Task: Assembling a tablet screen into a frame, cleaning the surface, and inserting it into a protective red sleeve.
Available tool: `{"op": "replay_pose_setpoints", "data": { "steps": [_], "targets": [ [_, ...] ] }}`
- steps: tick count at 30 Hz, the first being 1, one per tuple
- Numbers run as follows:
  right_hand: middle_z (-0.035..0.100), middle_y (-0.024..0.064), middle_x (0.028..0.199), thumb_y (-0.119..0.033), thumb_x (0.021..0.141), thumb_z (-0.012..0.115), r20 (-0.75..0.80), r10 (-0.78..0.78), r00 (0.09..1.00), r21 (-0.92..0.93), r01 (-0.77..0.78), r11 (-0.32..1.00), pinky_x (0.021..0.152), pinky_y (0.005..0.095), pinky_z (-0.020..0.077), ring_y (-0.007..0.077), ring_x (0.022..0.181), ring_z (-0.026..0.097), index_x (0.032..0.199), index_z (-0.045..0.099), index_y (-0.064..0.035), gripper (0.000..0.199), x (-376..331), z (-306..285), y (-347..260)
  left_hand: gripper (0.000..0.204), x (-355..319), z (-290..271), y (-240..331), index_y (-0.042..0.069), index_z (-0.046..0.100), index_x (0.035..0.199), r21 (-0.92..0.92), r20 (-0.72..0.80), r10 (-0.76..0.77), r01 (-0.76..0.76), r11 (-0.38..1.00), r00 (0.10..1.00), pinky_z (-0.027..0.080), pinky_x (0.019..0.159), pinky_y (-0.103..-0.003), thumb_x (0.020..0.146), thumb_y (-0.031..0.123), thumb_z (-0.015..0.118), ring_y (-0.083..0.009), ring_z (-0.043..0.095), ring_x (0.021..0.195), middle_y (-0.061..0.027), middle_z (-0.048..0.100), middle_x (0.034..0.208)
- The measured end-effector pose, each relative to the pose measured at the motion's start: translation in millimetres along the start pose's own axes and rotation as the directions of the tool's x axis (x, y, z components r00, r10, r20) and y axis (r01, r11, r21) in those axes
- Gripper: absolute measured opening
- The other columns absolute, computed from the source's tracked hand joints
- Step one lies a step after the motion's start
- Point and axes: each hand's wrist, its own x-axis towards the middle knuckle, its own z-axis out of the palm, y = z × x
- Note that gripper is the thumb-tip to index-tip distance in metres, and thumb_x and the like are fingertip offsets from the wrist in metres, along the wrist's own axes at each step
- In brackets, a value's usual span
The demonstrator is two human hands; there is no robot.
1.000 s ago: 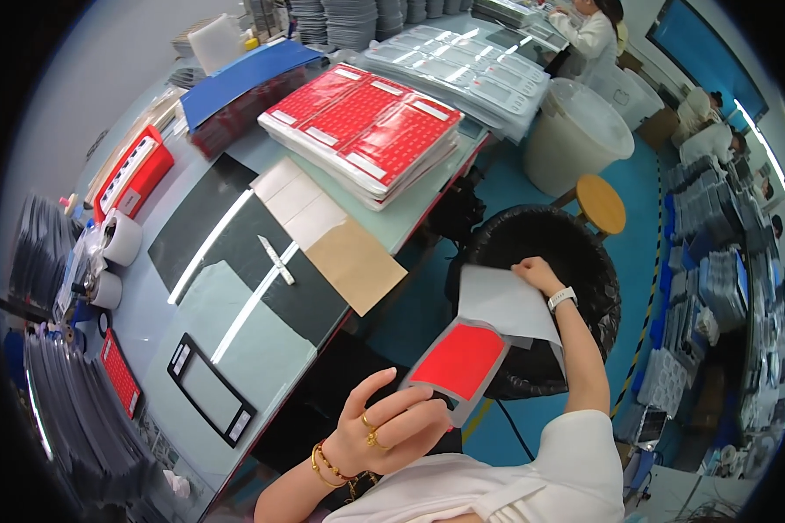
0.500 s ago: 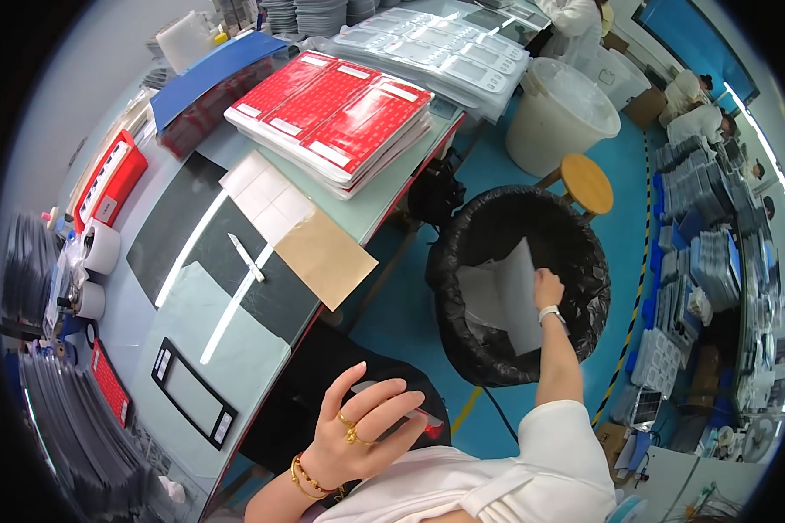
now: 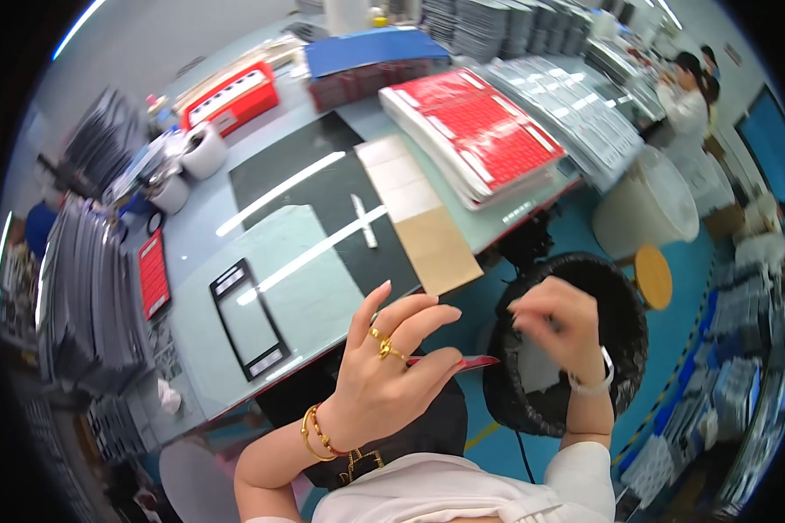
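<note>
My left hand (image 3: pixel 397 370) is raised over the table's near edge. Its thumb and fingers pinch a thin, glossy red piece (image 3: pixel 471 362), mostly hidden by the hand. Motion smears my right hand (image 3: pixel 560 327), which is up near the bin's near side with its fingers bent; whether it holds anything is unclear. Under it stands a round bin (image 3: pixel 624 370) lined with a black bag, with a pale grey sheet (image 3: pixel 536 362) inside. On the glass-like tabletop lie a black rectangular frame (image 3: pixel 269 364), a slim white tool (image 3: pixel 364 222) and a brown card (image 3: pixel 440 253).
A stack of red-printed sheets (image 3: pixel 475 131) and clear plastic trays (image 3: pixel 576 113) sit at the far right of the table. A blue-topped stack (image 3: pixel 371 54) and a red box (image 3: pixel 231 98) stand behind. Beyond the bin are a wooden stool (image 3: pixel 652 277) and a white tub (image 3: pixel 645 205).
My right hand has let go of the grey sheet in the bin and risen toward my left hand. The view has turned left, toward the table. The red piece now shows more clearly.
</note>
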Motion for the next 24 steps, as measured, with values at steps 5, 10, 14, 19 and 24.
{"op": "replay_pose_setpoints", "data": {
  "steps": [5, 10, 14, 19, 24],
  "targets": [
    [0.070, 0.0053, 0.094, -0.008, 0.071, 0.088, 0.181, -0.333, 0.925, -0.063, 0.349, 0.935, 0.063, 0.0332, 0.0498, 0.0231, 0.075, 0.065, 0.102, 0.075, -0.0085, 0.034, 50.5, 37.3, -46.1, 0.015, -9.2, -29.3, -10.5, 0.014, 0.075, 0.084, 0.114, -0.110, -0.031, 0.044, 0.992, 0.993, 0.037, 0.116, -0.055, 0.075, 0.017, 0.087, -0.0289, 0.064, 0.119, -0.0050, 0.067, 0.125],
    [0.069, 0.0060, 0.099, -0.003, 0.071, 0.086, 0.219, -0.420, 0.881, -0.066, 0.442, 0.894, 0.064, 0.0339, 0.0490, 0.0229, 0.075, 0.062, 0.101, 0.074, -0.0084, 0.033, 81.6, 71.0, -60.9, 0.016, -21.7, -57.8, -21.3, 0.014, 0.073, 0.085, 0.236, -0.212, -0.059, 0.110, 0.966, 0.975, 0.036, 0.117, -0.055, 0.076, 0.018, 0.087, -0.0275, 0.063, 0.120, -0.0039, 0.068, 0.126],
    [0.069, 0.0079, 0.100, 0.002, 0.071, 0.083, 0.234, -0.441, 0.867, -0.010, 0.455, 0.890, 0.066, 0.0348, 0.0507, 0.0251, 0.079, 0.064, 0.100, 0.075, -0.0069, 0.031, 102.0, 98.1, -70.9, 0.017, -33.6, -77.8, -31.0, 0.015, 0.072, 0.085, 0.328, -0.262, -0.055, 0.143, 0.934, 0.963, 0.036, 0.117, -0.056, 0.076, 0.017, 0.087, -0.0263, 0.063, 0.121, -0.0029, 0.068, 0.126],
    [0.069, 0.0106, 0.102, 0.006, 0.074, 0.080, 0.228, -0.461, 0.857, 0.067, 0.459, 0.886, 0.072, 0.0366, 0.0538, 0.0271, 0.088, 0.066, 0.100, 0.074, -0.0048, 0.028, 122.0, 128.3, -84.0, 0.015, -51.9, -100.0, -43.4, 0.015, 0.071, 0.084, 0.384, -0.330, -0.078, 0.210, 0.899, 0.941, 0.036, 0.117, -0.057, 0.079, 0.017, 0.086, -0.0266, 0.062, 0.123, -0.0023, 0.066, 0.127],
    [0.069, 0.0103, 0.101, 0.007, 0.076, 0.079, 0.268, -0.521, 0.811, 0.166, 0.494, 0.854, 0.071, 0.0351, 0.0512, 0.0272, 0.085, 0.064, 0.098, 0.071, -0.0037, 0.026, 138.4, 159.7, -94.3, 0.015, -70.8, -122.5, -52.4, 0.016, 0.075, 0.091, 0.425, -0.342, -0.101, 0.250, 0.870, 0.934, 0.035, 0.118, -0.056, 0.080, 0.018, 0.085, -0.0291, 0.060, 0.125, -0.0041, 0.065, 0.129]
  ]
}}
